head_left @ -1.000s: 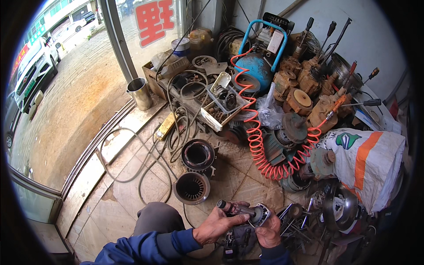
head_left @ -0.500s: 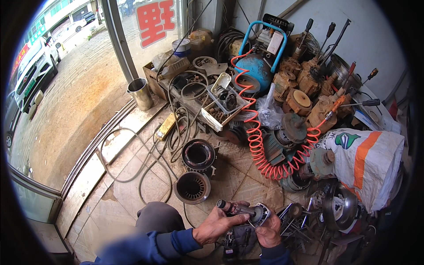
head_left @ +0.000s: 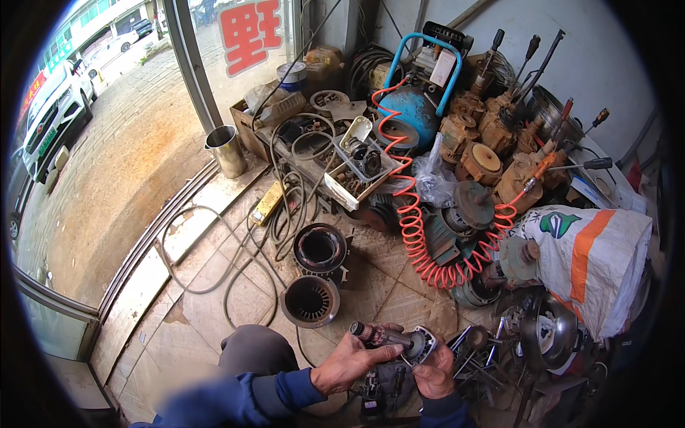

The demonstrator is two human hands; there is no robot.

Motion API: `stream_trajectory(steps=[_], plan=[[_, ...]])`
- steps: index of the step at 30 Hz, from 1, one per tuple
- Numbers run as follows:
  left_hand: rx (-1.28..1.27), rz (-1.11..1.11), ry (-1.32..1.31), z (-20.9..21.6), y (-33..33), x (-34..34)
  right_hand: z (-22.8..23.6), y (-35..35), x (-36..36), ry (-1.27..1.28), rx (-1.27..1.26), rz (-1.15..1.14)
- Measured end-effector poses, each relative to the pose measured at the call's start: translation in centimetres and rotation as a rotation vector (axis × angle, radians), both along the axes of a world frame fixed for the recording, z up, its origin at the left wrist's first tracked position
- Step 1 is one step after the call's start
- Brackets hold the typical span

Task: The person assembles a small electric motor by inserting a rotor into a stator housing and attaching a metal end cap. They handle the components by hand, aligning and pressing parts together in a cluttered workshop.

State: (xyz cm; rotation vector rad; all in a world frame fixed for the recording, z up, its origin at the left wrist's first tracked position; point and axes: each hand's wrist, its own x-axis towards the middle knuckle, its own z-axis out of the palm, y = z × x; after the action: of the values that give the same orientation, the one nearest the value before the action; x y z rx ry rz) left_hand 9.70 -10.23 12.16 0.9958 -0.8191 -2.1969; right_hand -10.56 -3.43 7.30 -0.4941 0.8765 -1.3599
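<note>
My left hand [head_left: 347, 364] grips a small motor rotor [head_left: 389, 339] by its dark shaft end, low in the picture. My right hand [head_left: 434, 371] holds the same rotor at its grey end cap [head_left: 422, 344]. Both hands sit over a dark power-tool body [head_left: 382, 389] near my knee [head_left: 250, 349]. Two motor stators lie on the tiled floor just beyond my hands: a grey one [head_left: 310, 301] and a darker one [head_left: 320, 249] behind it.
An orange coiled air hose [head_left: 412, 228] runs from a blue compressor [head_left: 417, 107] across piled motors and pumps [head_left: 492, 157]. A white and orange sack [head_left: 592, 257] lies at right. Cables [head_left: 235, 264], a yellow box [head_left: 266, 203], a parts tray [head_left: 357, 167] and a metal cup [head_left: 227, 150] stand near the door track.
</note>
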Motion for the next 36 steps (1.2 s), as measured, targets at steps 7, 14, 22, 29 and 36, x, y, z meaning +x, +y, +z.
stream_trajectory(steps=[7,14,22,29,36], plan=[[0.005,-0.008,0.011,0.3,-0.1,0.0,0.4,-0.1,0.1,-0.014,0.004,-0.002],[-0.017,-0.011,0.015,0.3,-0.3,-0.1,0.2,-0.3,0.0,0.0,0.005,-0.005],[-0.002,0.052,0.091,0.0,-0.5,0.1,-0.3,-1.1,0.2,0.005,-0.044,-0.027],[0.11,0.138,0.161,1.8,-2.0,1.7,2.1,-3.7,1.5,0.081,-0.1,-0.019],[0.122,0.341,0.336,0.8,-3.8,2.5,4.1,-7.7,3.1,0.141,-0.159,0.128]])
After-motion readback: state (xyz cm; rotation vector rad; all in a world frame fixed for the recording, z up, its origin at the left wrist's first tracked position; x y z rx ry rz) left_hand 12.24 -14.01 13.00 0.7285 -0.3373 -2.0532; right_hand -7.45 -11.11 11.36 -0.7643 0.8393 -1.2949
